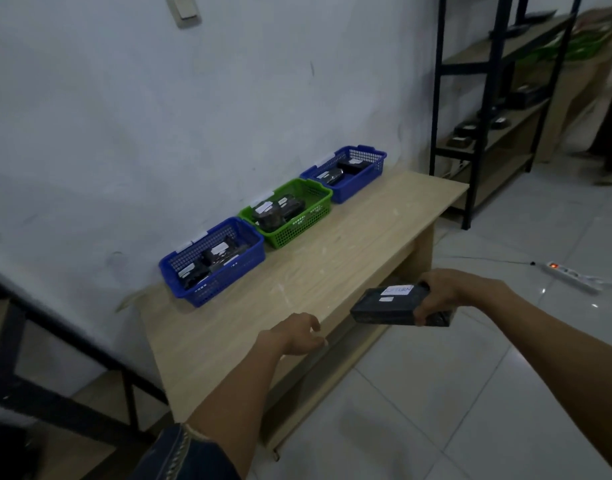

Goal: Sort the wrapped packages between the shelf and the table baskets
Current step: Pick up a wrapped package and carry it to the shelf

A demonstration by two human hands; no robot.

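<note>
Left of centre, the near blue basket, green basket and far blue basket line the table, all part-filled. At lower centre the left hand hangs loosely curled and empty. Right of centre, the right hand grips a wrapped package held off the table's edge, its label seemingly unreadable. This is likely mid-carry; the next move calls for picking the matching basket.

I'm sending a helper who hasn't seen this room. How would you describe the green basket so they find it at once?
Find the pale wooden table against the white wall. Along its back edge the green basket stands between the near blue basket and the far blue basket. It alone is green.
</note>
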